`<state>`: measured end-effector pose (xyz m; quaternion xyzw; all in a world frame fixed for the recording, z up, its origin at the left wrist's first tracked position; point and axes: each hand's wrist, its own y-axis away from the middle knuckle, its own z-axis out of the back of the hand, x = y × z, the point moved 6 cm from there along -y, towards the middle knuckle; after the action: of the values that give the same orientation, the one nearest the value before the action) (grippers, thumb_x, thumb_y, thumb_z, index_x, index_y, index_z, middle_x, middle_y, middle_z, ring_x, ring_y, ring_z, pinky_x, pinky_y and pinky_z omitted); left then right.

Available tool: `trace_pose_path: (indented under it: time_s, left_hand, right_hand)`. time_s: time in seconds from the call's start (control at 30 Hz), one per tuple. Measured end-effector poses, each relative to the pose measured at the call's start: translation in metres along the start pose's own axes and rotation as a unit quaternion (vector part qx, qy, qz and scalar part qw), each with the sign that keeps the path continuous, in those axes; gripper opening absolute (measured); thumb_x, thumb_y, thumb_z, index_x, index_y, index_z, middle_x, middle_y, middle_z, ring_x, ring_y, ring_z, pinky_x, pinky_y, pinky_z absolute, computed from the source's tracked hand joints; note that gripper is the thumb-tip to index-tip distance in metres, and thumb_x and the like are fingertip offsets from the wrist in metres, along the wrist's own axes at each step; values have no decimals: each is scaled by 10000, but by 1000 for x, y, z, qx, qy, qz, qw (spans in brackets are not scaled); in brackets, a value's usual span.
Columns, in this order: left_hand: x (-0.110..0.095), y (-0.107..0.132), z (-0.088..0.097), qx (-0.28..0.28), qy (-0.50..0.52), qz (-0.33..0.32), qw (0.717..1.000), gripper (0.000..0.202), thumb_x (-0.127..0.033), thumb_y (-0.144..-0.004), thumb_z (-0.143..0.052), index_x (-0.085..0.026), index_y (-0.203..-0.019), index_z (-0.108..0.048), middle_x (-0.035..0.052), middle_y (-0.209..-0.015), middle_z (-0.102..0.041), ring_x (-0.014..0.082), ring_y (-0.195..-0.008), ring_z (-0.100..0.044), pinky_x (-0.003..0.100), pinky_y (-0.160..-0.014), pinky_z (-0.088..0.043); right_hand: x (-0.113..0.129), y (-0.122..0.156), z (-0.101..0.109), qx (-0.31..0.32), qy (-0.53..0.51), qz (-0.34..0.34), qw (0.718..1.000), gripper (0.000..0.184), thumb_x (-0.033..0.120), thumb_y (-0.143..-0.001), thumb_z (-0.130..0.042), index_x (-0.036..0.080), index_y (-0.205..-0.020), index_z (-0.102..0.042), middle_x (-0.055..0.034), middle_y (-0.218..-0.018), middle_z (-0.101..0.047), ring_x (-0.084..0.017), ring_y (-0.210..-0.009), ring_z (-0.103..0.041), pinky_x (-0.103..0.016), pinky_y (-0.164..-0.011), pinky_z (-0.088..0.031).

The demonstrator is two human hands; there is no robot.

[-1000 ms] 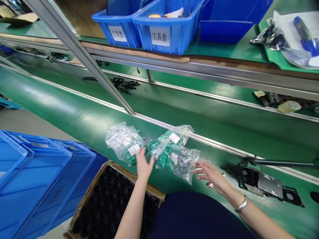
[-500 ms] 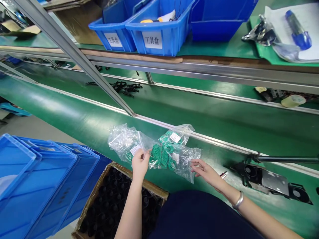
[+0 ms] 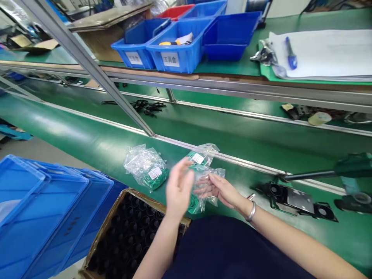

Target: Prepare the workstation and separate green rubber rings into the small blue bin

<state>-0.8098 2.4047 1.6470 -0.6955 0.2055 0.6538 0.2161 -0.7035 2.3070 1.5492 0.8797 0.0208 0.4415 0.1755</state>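
My left hand is raised over the bench, blurred by motion, its thumb and fingers apart with nothing visible in them. My right hand reaches in from the right with fingers stretched out over a clear plastic bag. Coiled green wire shows below the fingers, partly hidden by both hands. Just behind lies another bag of green wire with a white label. To the left of my left hand rests a crumpled clear bag, with a labelled bundle of green wire at its near end.
A carton of black round parts stands below the bench edge, beside stacked blue crates. A metal post slants down to the bench. Black fan assemblies lie at right. Blue bins line the shelf above.
My left hand has let go of the labelled bag at left and moved right. My right hand has moved left over the middle bag. The view has shifted slightly.
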Motion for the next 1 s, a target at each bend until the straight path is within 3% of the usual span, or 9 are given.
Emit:
trace_pose_path:
  time_s: [0.1,0.2,0.33,0.5,0.63,0.7,0.77,0.83,1.0]
  left_hand:
    - [31,-19,56,-142,-74,-34,986,418,-370,-908,-621,-265,-1307,-553,93,-1378,-562,242,-1356,-477,411,-1175,-336]
    - [108,-20,95,-147,-64,114,980,419,-379,-910,-554,-240,-1305,-537,134,-1436,-515,281,-1375,-463,484,-1137,-376]
    - [188,25,96,91,-208,204,952,707,-109,-736,-541,-259,-1422,-458,122,-1539,-398,289,-1430,-389,508,-1137,-376]
    - [228,83,52,367,-310,123,869,865,-18,-666,-559,-331,-1465,-444,66,-1631,-246,259,-1514,-218,496,-1226,-219]
    - [239,86,35,399,-339,112,844,663,-118,-679,-709,-306,-1310,-632,70,-1611,-325,316,-1509,-223,529,-1226,-191]
    - [236,77,34,370,-323,118,863,358,-233,-749,-718,-283,-1102,-752,68,-1516,-483,316,-1473,-313,520,-1227,-192]
    - [228,69,36,344,-300,124,881,193,-343,-865,-618,-260,-876,-791,58,-1351,-642,297,-1420,-413,501,-1230,-193]
    - [214,62,38,324,-285,127,893,351,-428,-921,-535,-250,-726,-768,44,-1174,-738,291,-1351,-504,498,-1232,-193]
    - [146,43,39,212,-199,143,946,553,-592,-949,-406,-206,-729,-735,70,-939,-784,283,-986,-714,481,-1055,-464]
  right_hand:
    - [27,6,-1,24,-74,26,997,396,609,-941,-472,221,-947,-549,-66,-979,-745,-257,-811,-750,-516,-826,-581]
    - [43,8,17,-24,-43,79,996,407,599,-953,-449,210,-935,-568,-88,-995,-742,-255,-904,-736,-474,-856,-576]
    - [16,14,56,-106,213,54,970,472,614,-844,-609,200,-1071,-630,-126,-1180,-689,-282,-1110,-653,-496,-990,-504]
    - [-61,33,57,47,451,-23,891,777,572,-711,-765,198,-1359,-557,-157,-1419,-554,-334,-1280,-539,-482,-1091,-415]
    - [-87,30,46,97,520,-36,848,322,487,-879,-595,195,-912,-729,-103,-957,-738,-283,-928,-680,-432,-904,-509]
    - [-75,22,44,82,509,-13,857,424,458,-972,-426,199,-760,-686,-78,-822,-724,-242,-821,-675,-407,-858,-509]
    - [-52,15,43,60,470,24,880,476,480,-1003,-346,206,-792,-674,-66,-853,-722,-221,-827,-667,-388,-854,-505]
    - [-27,11,47,30,414,50,908,443,540,-982,-402,208,-888,-679,-65,-937,-725,-225,-892,-667,-386,-874,-505]
    - [4,16,62,-28,224,67,972,521,627,-859,-610,227,-1192,-633,-114,-1313,-632,-271,-1240,-573,-445,-1080,-405]
